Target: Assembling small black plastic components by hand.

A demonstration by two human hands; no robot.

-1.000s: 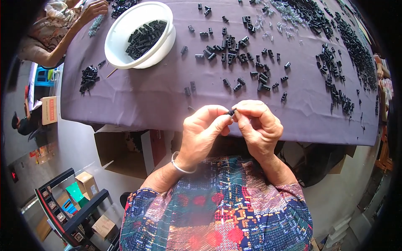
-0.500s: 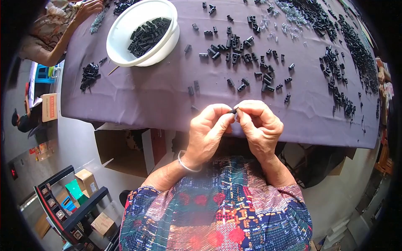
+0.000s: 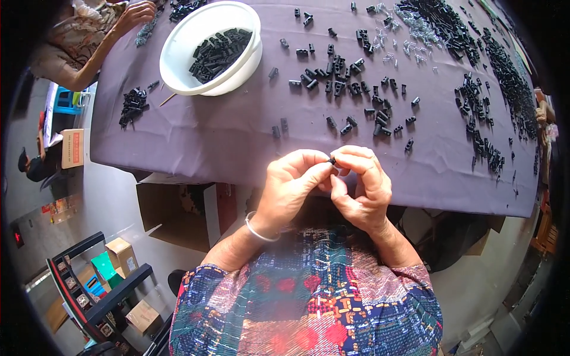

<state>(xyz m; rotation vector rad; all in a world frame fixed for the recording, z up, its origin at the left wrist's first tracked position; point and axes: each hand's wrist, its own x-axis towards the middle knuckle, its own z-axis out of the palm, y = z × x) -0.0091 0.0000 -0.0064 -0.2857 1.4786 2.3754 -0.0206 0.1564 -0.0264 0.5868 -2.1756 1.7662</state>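
My left hand (image 3: 291,184) pinches a small black plastic part (image 3: 331,161) between thumb and index finger, just over the near edge of the table. My right hand (image 3: 365,187) meets it there, its curled fingers at the top of the part and its thumb lower down. Most of the part is hidden by the fingertips. Beyond my hands, several loose black plastic parts (image 3: 383,124) lie scattered on the cloth. A white plastic bowl (image 3: 258,53) to the far left has a heap of similar black pieces (image 3: 218,54) in it.
A dark purple cloth (image 3: 202,133) covers the table. Small metal springs (image 3: 418,29) lie near large black heaps (image 3: 439,26) at the far right. A small black pile (image 3: 134,107) and a thin stick (image 3: 167,100) lie left. Another person's hand (image 3: 135,16) reaches in at the far left.
My right thumb has dropped away from the index fingertip, and the right fingers have shifted over the top of the part. The left hand keeps its pinch. The whole view has shifted slightly.
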